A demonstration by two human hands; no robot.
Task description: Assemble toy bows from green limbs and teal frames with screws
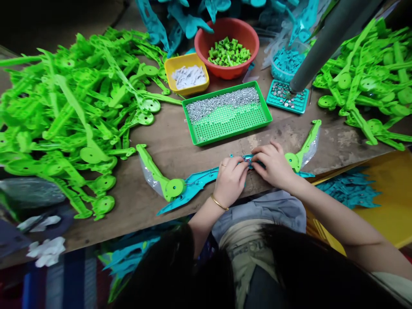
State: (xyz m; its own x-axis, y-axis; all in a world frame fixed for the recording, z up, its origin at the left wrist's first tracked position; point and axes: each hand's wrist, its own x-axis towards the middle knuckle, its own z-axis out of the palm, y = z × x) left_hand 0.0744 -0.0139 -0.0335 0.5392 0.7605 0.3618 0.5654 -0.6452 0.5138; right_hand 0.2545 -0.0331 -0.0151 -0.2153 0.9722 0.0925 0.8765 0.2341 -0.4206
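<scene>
My left hand and my right hand meet over the middle of a long teal plastic toy piece lying along the near edge of the wooden table. Both sets of fingers pinch its central part, which they hide. A green arm with a round hub is joined at the piece's left end. Another green arm sticks out to the right of my right hand.
A green tray of small metal pins lies just beyond my hands. Behind it stand a yellow tub of white bits, a red bowl of green tubes and a teal tray under a grey pole. Green arm piles flank both sides.
</scene>
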